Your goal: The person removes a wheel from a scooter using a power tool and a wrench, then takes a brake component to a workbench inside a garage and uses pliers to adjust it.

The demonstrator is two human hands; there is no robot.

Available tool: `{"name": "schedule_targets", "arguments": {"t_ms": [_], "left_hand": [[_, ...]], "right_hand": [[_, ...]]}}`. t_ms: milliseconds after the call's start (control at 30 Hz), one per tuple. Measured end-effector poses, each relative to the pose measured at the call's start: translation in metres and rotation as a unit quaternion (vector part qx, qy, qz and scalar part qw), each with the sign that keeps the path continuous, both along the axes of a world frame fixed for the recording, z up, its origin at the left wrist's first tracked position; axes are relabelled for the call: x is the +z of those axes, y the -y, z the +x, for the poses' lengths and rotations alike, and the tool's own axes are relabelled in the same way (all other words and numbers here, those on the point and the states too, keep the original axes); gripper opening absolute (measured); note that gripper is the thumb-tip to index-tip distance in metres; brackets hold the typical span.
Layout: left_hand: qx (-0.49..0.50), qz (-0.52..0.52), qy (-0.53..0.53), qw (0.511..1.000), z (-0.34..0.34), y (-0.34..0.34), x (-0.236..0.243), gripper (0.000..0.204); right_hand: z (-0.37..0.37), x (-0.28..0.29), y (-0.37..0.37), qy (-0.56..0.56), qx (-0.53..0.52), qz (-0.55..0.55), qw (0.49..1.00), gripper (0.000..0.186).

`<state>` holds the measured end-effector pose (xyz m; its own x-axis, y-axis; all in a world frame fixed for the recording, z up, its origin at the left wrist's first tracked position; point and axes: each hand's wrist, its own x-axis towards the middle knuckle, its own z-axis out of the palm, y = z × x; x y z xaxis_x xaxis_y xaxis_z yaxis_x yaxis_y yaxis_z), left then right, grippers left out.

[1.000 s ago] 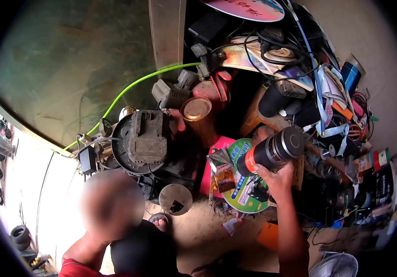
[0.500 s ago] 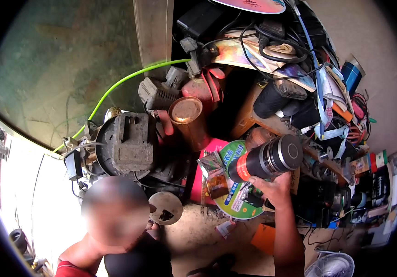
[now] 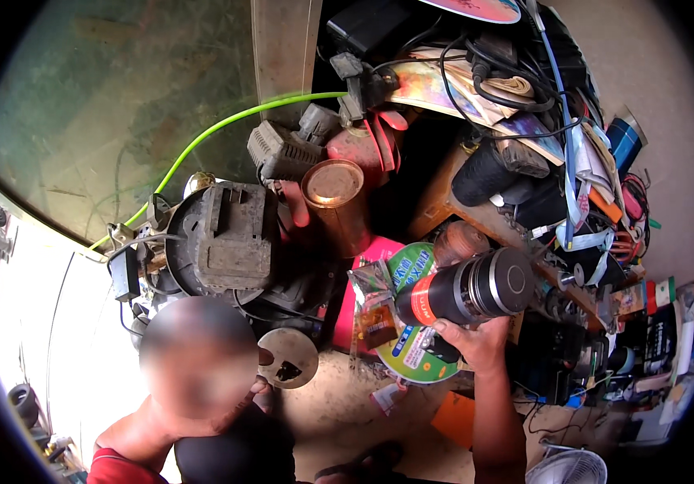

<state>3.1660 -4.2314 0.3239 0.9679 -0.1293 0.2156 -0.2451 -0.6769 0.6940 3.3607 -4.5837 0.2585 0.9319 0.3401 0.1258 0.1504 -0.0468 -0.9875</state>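
Note:
My right hand (image 3: 476,343) comes in from the lower right and is closed around a black thermos flask (image 3: 443,298) with an orange-red band. The flask lies tilted almost sideways, its ringed end (image 3: 506,282) toward the right. Just behind it are a round green printed fan (image 3: 421,365) and a small foil packet (image 3: 377,323). My left hand (image 3: 222,415) is at the lower left, below a red sleeve. A blurred patch covers most of it; only curled fingertips show, beside a pale round disc (image 3: 290,359). What it holds is hidden.
A rusty lidded tin (image 3: 335,189) stands beside a dusty motor-like machine (image 3: 234,242). A bright green hose (image 3: 218,125) arcs behind them. Cables, papers and tools crowd a shelf (image 3: 435,194) on the right. A small fan (image 3: 568,466) sits at the bottom right.
The view has shifted slightly, so the background sits a little to the right. My right hand still grips the thermos flask, and more of my left fingertips shows beside the blurred patch.

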Motion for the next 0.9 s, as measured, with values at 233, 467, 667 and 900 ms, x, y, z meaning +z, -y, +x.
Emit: {"name": "schedule_targets", "arguments": {"t_ms": [233, 467, 667, 900], "left_hand": [[0.043, -0.028, 0.011, 0.999, 0.003, 0.009, 0.004, 0.042], [0.07, -0.1, 0.048, 0.991, 0.019, 0.021, 0.001, 0.017], [0.035, -0.079, 0.026, 0.996, 0.027, 0.023, 0.009, 0.02], [0.019, -0.065, 0.03, 0.997, 0.033, 0.025, 0.005, 0.021]], "right_hand": [[-0.007, -0.001, 0.012, -0.006, 0.053, -0.034, 0.998, 0.079], [0.025, 0.024, 0.069, -0.051, 0.14, -0.223, 0.963, 0.06], [0.055, -0.007, 0.133, 0.06, -0.122, -0.4, 0.906, 0.037], [0.068, -0.034, 0.152, 0.052, -0.121, -0.45, 0.883, 0.036]]}}
